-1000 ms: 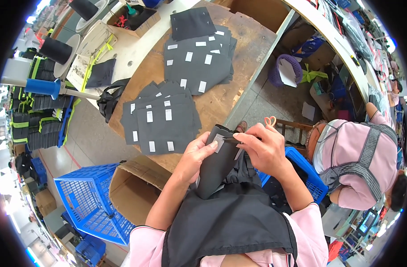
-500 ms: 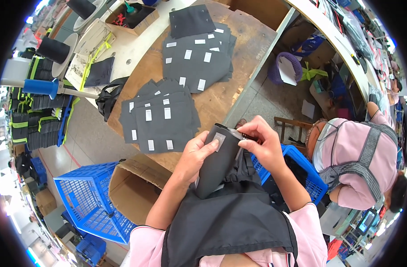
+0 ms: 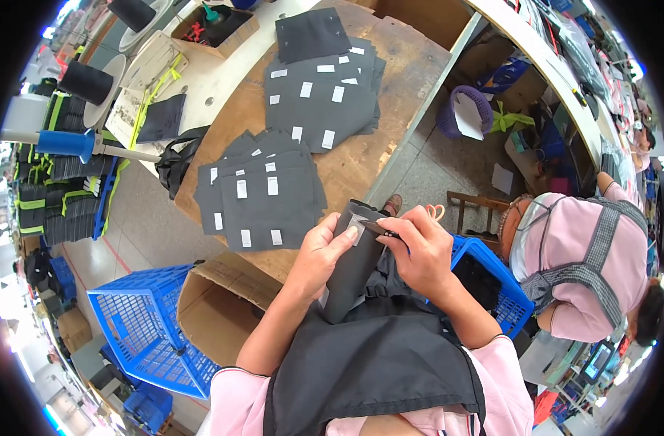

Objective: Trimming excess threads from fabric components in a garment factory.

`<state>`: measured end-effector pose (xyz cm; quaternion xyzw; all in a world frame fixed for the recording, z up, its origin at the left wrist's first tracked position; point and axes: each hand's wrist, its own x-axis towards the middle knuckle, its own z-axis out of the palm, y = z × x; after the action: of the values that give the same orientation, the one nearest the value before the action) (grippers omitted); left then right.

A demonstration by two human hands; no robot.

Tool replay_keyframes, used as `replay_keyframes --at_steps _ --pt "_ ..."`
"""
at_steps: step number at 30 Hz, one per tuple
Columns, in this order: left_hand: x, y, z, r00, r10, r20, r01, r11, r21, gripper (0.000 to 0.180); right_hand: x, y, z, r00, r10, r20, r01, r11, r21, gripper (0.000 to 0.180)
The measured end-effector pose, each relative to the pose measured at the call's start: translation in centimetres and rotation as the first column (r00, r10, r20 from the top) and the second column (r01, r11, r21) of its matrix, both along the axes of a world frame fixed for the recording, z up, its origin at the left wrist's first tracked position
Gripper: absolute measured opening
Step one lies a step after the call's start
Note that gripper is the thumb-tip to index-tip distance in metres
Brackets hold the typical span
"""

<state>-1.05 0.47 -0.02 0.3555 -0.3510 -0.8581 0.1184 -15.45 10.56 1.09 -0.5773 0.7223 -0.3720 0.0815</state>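
A folded dark grey fabric piece point(image 3: 346, 277) with a pale patch point(image 3: 356, 227) near its upper end is in my left hand point(image 3: 319, 254). The left fingers wrap around it and the thumb presses beside the patch. My right hand point(image 3: 423, 251) is closed on small scissors point(image 3: 375, 228), whose dark blades point left and lie at the edge of the patch. A light orange loop point(image 3: 435, 211) shows behind the right fingers. On the wooden table point(image 3: 408, 69) ahead lie two piles of similar pieces with white patches, a near pile point(image 3: 263, 203) and a far pile point(image 3: 324, 102).
To the left stand a blue plastic crate point(image 3: 139, 327) and an open cardboard box point(image 3: 215, 305). Another blue crate point(image 3: 517, 309) is close on my right, by a person in pink point(image 3: 586, 254). Black thread cones point(image 3: 88, 81) stand at the far left.
My right hand has turned and brought the scissors' blades leftward onto the patch. The orange loop has come into sight. My left hand keeps its hold on the fabric.
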Motion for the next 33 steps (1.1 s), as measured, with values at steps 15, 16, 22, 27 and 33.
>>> replay_keyframes --at_steps 15,16,22,27,33 --pt "0.8 -0.8 -1.6 0.999 -0.021 -0.043 0.022 1.0 0.021 0.028 -4.2 -1.0 -2.4 0.496 -0.048 0.867 -0.453 0.837 0.306 0.017" --pt "0.7 -0.9 -2.0 0.999 0.005 -0.049 -0.003 0.999 0.035 0.032 -4.0 -0.8 -2.6 0.583 0.032 0.812 -0.449 0.845 0.289 0.019" --pt "1.2 -0.3 -1.9 0.993 -0.116 0.019 0.117 0.99 -0.074 0.049 -1.2 -1.5 -1.0 0.367 -0.286 0.885 -0.274 0.876 0.397 0.017" --pt "1.5 -0.9 -2.1 0.996 0.022 0.081 -0.033 0.991 0.127 0.038 0.8 0.0 -2.1 0.923 -0.156 0.351 0.172 0.985 -0.015 0.032" --pt "1.5 -0.8 -1.5 0.997 0.029 0.065 -0.035 0.995 0.09 0.035 0.9 0.2 -1.4 0.995 -0.026 0.101 0.028 0.999 -0.02 0.034"
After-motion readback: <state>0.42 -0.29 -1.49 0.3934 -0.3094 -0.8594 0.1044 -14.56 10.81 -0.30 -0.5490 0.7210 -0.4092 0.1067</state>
